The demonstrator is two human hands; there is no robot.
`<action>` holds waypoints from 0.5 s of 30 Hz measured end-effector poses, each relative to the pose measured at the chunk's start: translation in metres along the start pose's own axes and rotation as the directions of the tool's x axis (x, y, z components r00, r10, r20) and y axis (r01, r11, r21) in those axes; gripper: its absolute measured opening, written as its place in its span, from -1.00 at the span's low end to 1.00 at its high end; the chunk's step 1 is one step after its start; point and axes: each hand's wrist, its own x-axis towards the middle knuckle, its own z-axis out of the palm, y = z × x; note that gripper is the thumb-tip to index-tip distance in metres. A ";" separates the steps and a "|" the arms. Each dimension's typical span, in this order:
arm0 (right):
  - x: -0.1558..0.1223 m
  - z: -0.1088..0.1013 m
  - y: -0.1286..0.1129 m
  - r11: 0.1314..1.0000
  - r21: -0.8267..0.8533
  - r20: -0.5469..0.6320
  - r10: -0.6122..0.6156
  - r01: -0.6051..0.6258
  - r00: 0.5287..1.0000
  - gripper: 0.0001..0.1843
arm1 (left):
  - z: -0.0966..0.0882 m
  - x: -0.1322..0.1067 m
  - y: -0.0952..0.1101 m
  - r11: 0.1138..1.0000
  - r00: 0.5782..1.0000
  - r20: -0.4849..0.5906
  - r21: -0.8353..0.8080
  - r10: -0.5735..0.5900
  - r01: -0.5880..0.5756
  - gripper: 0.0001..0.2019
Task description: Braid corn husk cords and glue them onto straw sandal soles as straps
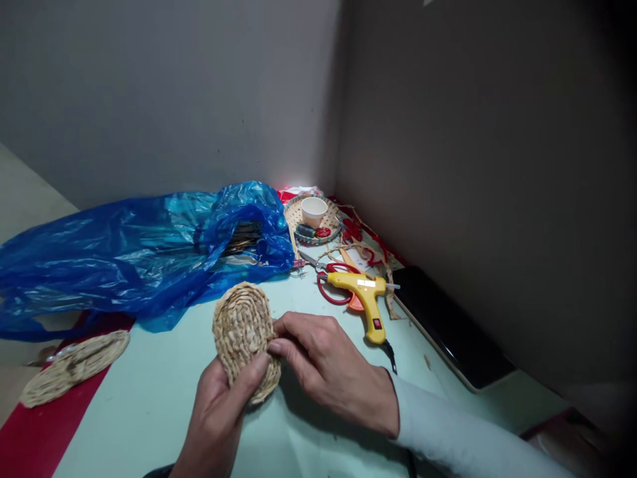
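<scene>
A woven straw sole [243,325], oval and made of coiled braid, is held up over the pale green table [164,392]. My left hand [221,405] grips its lower part, thumb pressed on the near face and the other fingers hidden behind. At the sole's right edge, my right hand [328,365] pinches with thumb and forefinger; the bit between those fingertips is too small to make out. Another straw sole [77,368] lies at the left on a red strip.
A yellow glue gun [368,299] and red-handled scissors [331,285] lie beyond my right hand. A dark tablet-like slab [448,325] rests by the right wall. A blue plastic bag [149,245] covers the back left. A woven tray [293,216] holds a white cup [314,211].
</scene>
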 end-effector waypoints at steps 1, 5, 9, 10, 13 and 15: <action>0.000 0.001 0.000 1.000 -0.007 0.006 0.003 -0.003 1.000 -0.86 | -0.001 0.000 -0.001 0.999 1.000 0.022 0.041 -0.003 0.002 -0.62; -0.001 0.004 0.003 0.999 -0.019 0.018 0.031 -0.031 0.999 -0.76 | -0.002 -0.002 -0.002 0.971 0.998 0.063 0.238 0.021 -0.036 -0.69; 0.003 0.002 0.003 0.999 0.013 0.050 0.051 -0.051 0.997 -0.71 | -0.005 0.001 -0.002 0.954 0.996 0.088 0.296 0.030 -0.054 -0.76; 0.004 0.000 0.003 0.998 0.026 0.070 0.055 -0.057 0.996 -0.71 | -0.006 0.002 -0.003 0.954 0.996 0.090 0.295 0.027 -0.053 -0.76; 0.008 -0.005 0.002 0.996 0.058 0.117 0.062 -0.069 0.991 -0.70 | -0.006 0.006 -0.003 0.963 0.997 0.076 0.266 0.026 -0.045 -0.76; 0.009 -0.008 0.002 0.995 0.056 0.084 0.078 -0.082 0.993 -0.74 | -0.006 0.007 -0.002 0.975 0.998 0.053 0.222 0.020 -0.031 -0.75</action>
